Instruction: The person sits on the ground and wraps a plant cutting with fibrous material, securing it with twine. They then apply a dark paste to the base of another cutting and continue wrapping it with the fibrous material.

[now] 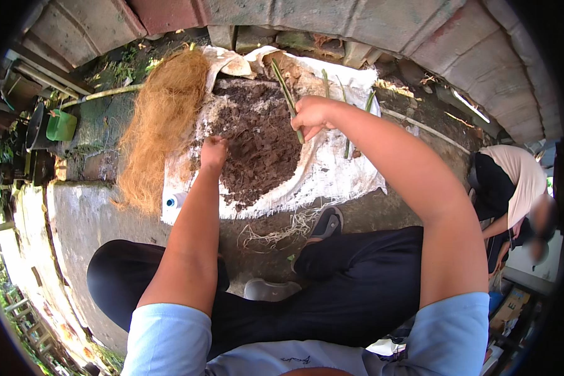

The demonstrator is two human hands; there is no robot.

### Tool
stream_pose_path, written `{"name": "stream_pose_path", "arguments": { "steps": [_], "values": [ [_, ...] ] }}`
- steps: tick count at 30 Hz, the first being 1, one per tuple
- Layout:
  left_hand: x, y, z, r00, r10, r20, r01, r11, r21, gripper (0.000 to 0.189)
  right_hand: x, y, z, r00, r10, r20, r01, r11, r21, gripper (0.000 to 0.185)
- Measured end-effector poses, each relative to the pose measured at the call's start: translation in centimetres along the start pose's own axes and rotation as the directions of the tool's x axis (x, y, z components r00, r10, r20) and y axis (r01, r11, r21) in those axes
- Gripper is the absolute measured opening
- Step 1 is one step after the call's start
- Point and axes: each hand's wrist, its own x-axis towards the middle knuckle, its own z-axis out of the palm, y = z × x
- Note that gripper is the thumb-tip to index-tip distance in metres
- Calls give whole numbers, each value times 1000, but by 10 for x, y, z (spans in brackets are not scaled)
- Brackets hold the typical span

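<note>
Between the fingers of my right hand (310, 117) is a long green plant cutting (285, 90), tilted over the right side of a heap of dark soil (258, 145). My left hand (214, 151) hovers by the soil's left edge with its fingers curled; whether it pinches something small I cannot tell. The soil lies on a white woven sack (329, 169) spread on the ground. More green cuttings (325, 82) lie on the sack's right part, some partly hidden by my right arm. A big bundle of tan fibre (164, 117) covers the sack's left edge.
A spool of thread (175, 200) is at the sack's lower left corner. Loose pale strings (282, 230) lie near my sandalled foot (328, 223). A green container (61, 125) stands far left. Roof tiles (324, 19) line the top. At right, a person (521, 178) bends over, with another partly visible.
</note>
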Motion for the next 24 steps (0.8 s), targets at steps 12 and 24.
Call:
{"name": "stream_pose_path", "arguments": {
  "steps": [12, 24],
  "values": [
    [21, 8, 20, 999, 41, -17, -30, 913, 407, 65, 72, 19, -12, 996, -32, -88, 8, 966, -258, 25],
    [39, 34, 64, 956, 256, 146, -287, 692, 662, 41, 90, 31, -21, 992, -73, -100, 34, 937, -347, 33]
  ]
}}
